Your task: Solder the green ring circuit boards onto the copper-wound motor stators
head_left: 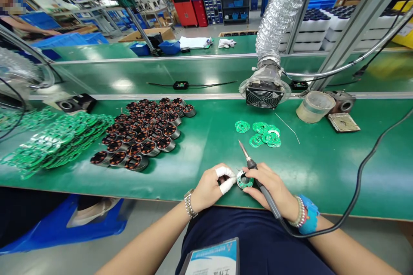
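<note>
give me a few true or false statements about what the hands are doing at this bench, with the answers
1. The right hand holds a soldering iron with its tip pointing away from the person. True.
2. The left hand has white tape on two fingertips. True.
3. The round green board sits between the two hands at the bench edge. True.
4. The motor stators are piled to the right of the hands. False: they stand in rows to the left, beside the heap of green boards.
5. The extractor fan lies flat on the floor. False: it hangs from a silver hose over the green mat.
6. The left hand holds the iron. False: the right hand does.
</note>
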The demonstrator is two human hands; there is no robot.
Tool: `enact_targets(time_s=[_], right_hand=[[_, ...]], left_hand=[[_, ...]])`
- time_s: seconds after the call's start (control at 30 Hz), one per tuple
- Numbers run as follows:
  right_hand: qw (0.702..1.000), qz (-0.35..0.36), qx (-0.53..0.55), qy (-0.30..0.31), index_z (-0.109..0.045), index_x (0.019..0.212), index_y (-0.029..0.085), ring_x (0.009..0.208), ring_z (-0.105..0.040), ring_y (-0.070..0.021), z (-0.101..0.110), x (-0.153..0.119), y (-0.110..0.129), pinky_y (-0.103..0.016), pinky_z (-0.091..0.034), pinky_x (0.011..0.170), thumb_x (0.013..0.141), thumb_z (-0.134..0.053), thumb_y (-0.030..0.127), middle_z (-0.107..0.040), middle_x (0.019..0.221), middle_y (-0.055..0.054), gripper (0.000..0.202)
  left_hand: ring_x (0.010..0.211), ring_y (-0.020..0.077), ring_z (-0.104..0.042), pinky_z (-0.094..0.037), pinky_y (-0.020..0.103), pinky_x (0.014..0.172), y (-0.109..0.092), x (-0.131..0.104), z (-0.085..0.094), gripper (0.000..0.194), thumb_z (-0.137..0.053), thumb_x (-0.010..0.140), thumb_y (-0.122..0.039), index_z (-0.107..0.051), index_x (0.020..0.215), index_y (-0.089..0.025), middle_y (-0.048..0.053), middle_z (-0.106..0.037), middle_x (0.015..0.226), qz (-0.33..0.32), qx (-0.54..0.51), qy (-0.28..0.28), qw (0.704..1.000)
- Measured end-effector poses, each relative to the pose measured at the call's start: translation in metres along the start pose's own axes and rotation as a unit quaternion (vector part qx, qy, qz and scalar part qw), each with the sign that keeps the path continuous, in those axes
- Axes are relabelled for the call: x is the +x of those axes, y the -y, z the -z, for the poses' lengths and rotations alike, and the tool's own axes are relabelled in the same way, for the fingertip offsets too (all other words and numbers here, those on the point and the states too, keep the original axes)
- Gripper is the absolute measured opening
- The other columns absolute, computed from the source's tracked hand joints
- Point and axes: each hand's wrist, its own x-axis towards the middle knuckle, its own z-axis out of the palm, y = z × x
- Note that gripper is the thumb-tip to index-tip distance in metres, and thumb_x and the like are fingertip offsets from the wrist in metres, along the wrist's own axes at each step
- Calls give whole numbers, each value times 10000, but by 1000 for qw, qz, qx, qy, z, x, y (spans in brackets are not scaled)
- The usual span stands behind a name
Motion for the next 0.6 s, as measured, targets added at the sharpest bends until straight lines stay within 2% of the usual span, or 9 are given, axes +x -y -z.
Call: enact_targets(time_s=[0.07, 0.17, 0.23, 0.3, 0.37, 0.43, 0.5, 0.6], right_hand=[[1000, 2, -2, -1, -485, 1077, 204, 815, -489, -178, 0, 0, 1, -332, -461, 730, 824, -586, 207, -622, 1036, -71, 272], [1000, 8, -7, -4, -479, 1070, 210, 809, -488, -179, -2, 1, 1, -330, -458, 722, 824, -580, 194, -619, 1031, -73, 267], [1000, 7, -18, -3, -475, 1069, 212, 789, -486, -180, -2, 1, 2, -329, -459, 703, 826, -573, 191, -617, 1008, -77, 263], [1000, 5, -29, -1, -475, 1063, 212, 780, -486, -183, -3, 1, 2, -327, -459, 686, 829, -567, 195, -614, 982, -80, 252], [999, 3, -35, 2, -478, 1054, 210, 779, -490, -186, -2, 1, 3, -325, -459, 680, 831, -564, 201, -612, 957, -79, 239], [999, 2, -37, 3, -483, 1044, 208, 781, -496, -187, -2, 1, 3, -322, -459, 679, 833, -563, 208, -612, 936, -76, 225], [999, 1, -39, 3, -488, 1038, 206, 779, -503, -185, -2, 1, 4, -317, -460, 676, 837, -558, 213, -611, 918, -74, 213], [999, 3, -44, 0, -491, 1045, 208, 780, -514, -185, -2, 1, 4, -314, -462, 673, 840, -550, 209, -612, 911, -74, 214]], left_hand=[[552, 98, -510, -425, 205, 530, -4, 1, -7, 87, -559, 740, -178, -555, 658, -150, 9, -571, 644, 50, -33, -21, 998], [484, 87, -487, -414, 191, 472, -10, 2, -22, 126, -571, 710, -189, -485, 624, -157, -24, -514, 558, 124, -94, -81, 984], [466, 88, -484, -419, 193, 456, -13, -2, -30, 142, -570, 720, -193, -477, 618, -160, -28, -499, 540, 130, -72, -132, 980], [511, 105, -524, -453, 209, 491, -15, -10, -34, 113, -559, 753, -187, -523, 652, -151, -2, -539, 588, 83, -6, -168, 982], [641, 134, -592, -502, 235, 595, -15, -21, -34, 73, -522, 800, -163, -587, 778, -139, 46, -614, 721, 7, 65, -173, 983], [815, 164, -621, -520, 265, 728, -12, -31, -33, 192, -477, 827, -120, -587, 984, -131, 93, -650, 903, -73, 127, -152, 977], [921, 193, -609, -513, 295, 797, -9, -40, -33, 323, -444, 826, -78, -534, 1133, -127, 122, -643, 1016, -132, 201, -127, 962], [975, 249, -589, -516, 344, 781, -10, -47, -35, 420, -418, 805, -46, -494, 1210, -129, 141, -638, 1054, -145, 313, -111, 932]])
